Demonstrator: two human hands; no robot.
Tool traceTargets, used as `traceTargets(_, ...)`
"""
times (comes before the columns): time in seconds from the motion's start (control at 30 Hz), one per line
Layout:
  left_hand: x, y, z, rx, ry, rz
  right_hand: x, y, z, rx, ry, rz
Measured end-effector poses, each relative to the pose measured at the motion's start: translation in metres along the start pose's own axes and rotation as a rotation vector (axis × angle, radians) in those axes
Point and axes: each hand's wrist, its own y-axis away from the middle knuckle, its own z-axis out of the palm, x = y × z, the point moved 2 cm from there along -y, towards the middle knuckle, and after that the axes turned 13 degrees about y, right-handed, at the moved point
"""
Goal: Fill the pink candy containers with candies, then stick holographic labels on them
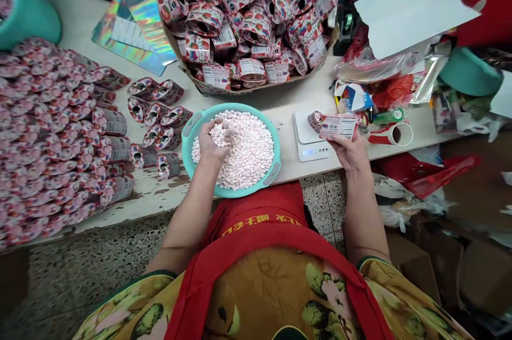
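Note:
My left hand (213, 143) is cupped in a teal basin (273, 172) full of small white and pink candies (248, 151), fingers curled round a handful of them. My right hand (350, 149) holds a printed strawberry pouch (335, 125) by its lower edge, just right of a small white scale (308, 137) on the white table (288, 100). The pouch lies sideways above the table edge.
A cardboard box (248, 15) heaped with empty strawberry pouches stands behind the basin. Filled pouches (52, 132) cover the table's left side. Holographic sheets (136, 20), a teal bucket (24, 9), a tape roll (401, 134) and paper clutter (408, 4) lie around.

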Motion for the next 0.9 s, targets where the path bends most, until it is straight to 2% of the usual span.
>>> traceTargets(0.2, 0.0, -0.005, -0.002, 0.068, 0.008, 0.014, 0.003, 0.006, 0.009, -0.065, 0.039, 0.038)
traceTargets(0.33, -0.001, -0.001, -0.001, 0.077, 0.012, -0.016, -0.005, 0.007, 0.03, -0.06, -0.061, -0.012)
traceTargets(0.47, 0.001, 0.004, 0.004, 0.056, 0.036, -0.028, -0.003, -0.001, 0.074, -0.136, 0.037, -0.06)
traceTargets(0.57, 0.004, 0.017, 0.012, 0.051, 0.033, -0.009, 0.003, -0.004, 0.109, -0.079, 0.23, -0.121)
traceTargets(0.67, 0.008, 0.039, 0.029, -0.002, -0.001, 0.006, 0.003, 0.001, 0.141, -0.032, 0.396, -0.229)
traceTargets(0.8, 0.008, 0.07, 0.061, -0.128, -0.051, 0.07, -0.003, 0.017, 0.182, -0.152, 0.592, -0.368)
traceTargets(0.9, -0.001, 0.077, 0.077, -0.2, -0.092, 0.198, -0.004, 0.027, 0.207, -0.288, 0.718, -0.43)
